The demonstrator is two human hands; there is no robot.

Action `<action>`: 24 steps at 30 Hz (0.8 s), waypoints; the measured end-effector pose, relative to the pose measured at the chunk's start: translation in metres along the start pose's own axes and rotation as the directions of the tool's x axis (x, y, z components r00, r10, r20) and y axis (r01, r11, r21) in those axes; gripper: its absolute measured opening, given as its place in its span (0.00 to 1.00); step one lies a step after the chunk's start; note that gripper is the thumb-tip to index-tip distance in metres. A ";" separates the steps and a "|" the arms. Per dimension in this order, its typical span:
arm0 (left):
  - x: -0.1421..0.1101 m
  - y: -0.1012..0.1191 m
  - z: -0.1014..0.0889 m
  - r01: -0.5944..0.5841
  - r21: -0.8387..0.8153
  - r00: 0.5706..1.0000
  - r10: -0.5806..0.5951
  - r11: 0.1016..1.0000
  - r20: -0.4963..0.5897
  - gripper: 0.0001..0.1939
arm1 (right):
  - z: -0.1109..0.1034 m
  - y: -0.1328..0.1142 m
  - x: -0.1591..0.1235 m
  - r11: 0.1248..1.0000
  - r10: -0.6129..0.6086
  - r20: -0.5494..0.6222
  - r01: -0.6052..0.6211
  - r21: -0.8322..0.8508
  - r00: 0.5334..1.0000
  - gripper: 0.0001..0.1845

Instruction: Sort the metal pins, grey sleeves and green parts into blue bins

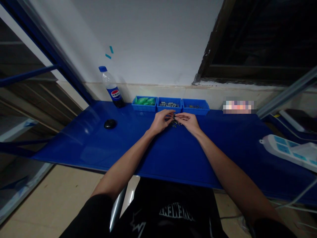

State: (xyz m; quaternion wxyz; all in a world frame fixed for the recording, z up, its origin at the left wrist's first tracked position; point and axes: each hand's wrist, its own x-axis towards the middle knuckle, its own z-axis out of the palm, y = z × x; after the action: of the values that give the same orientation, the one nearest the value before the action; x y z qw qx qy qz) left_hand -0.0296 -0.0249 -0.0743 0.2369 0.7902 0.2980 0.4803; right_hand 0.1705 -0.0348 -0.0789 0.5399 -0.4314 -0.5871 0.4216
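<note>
My left hand (160, 121) and my right hand (190, 122) meet over the blue table, fingertips pinched close together. Between them is a small dark part (174, 116), too small to name; both hands seem to be closed on it. Just under the fingers lies a loose pile of small metal pieces that look like screws (175, 124), partly hidden by the hands. Behind the hands stand three blue bins: the left bin (145, 108) has green plastic in it, the middle bin (162, 108) small grey metal parts, and the right bin (198, 111) a few small screw-like pieces.
A cola bottle (115, 94) stands at the back left against the wall, with a black rounded object (110, 124) in front of it. On the right lies a white power strip (284, 150) near a metal frame. The table's front edge (173, 181) is close to my body.
</note>
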 end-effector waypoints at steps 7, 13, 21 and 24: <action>0.001 0.006 -0.006 -0.078 0.265 0.996 0.063 0.961 0.064 0.17 | -0.004 -0.002 0.005 0.998 0.039 -0.122 -0.034 0.045 0.992 0.19; 0.001 -0.002 -0.008 -0.075 0.489 0.982 -0.020 0.869 0.187 0.21 | -0.013 -0.001 0.009 0.996 -0.060 -0.323 0.080 0.048 0.944 0.28; -0.001 -0.013 -0.008 -0.069 0.532 0.959 -0.091 0.844 0.269 0.28 | -0.017 0.008 0.009 0.997 -0.062 -0.307 0.047 -0.058 0.950 0.28; -0.001 -0.018 -0.012 -0.022 0.506 0.969 -0.107 0.862 0.224 0.28 | -0.016 0.009 0.008 0.997 -0.078 -0.326 0.065 -0.049 0.942 0.24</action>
State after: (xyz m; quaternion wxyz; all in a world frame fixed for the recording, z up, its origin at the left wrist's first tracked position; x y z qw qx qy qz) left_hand -0.0457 -0.0120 -0.0819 0.0676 0.8708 0.3991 0.2790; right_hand 0.1865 -0.0242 -0.0842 0.6368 -0.4838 -0.5121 0.3133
